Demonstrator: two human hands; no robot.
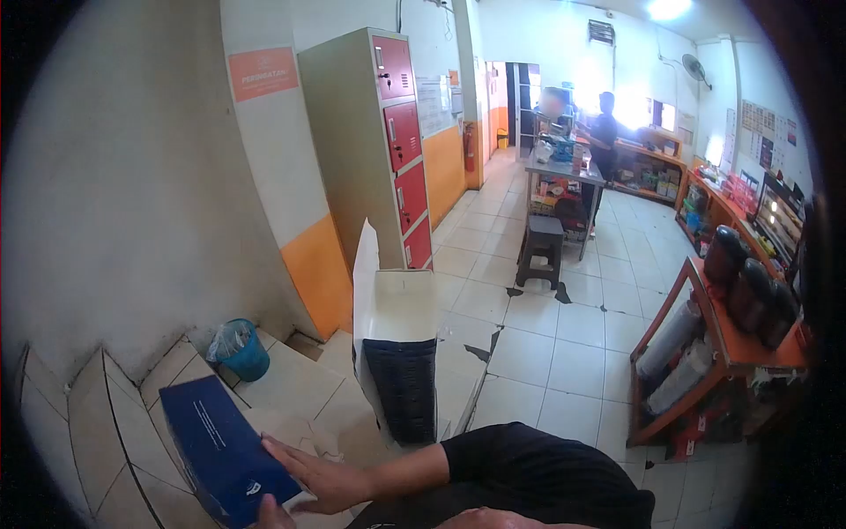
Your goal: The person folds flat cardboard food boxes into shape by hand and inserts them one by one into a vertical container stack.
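A long dark blue box [211, 441] with white print lies in front of me at the lower left. My right hand [326, 480] reaches across from the right and rests along the box's right edge, fingers stretched out and fairly flat. At the bottom edge of the view my left hand [275, 514] shows only in part, a digit touching the near end of the box; its other fingers are hidden. To the right of my hands stands an open carton [405, 300] with a raised white flap, and stacked dark items [401, 388] fill its near part.
A blue bin [242, 351] with a plastic bag stands by tiled steps [92, 423]. Red-door lockers [352, 150] rise behind the carton. Farther back are a stool [540, 251], a metal table [564, 159] and a person [604, 132]. An orange rack [679, 353] holds cylinders at right.
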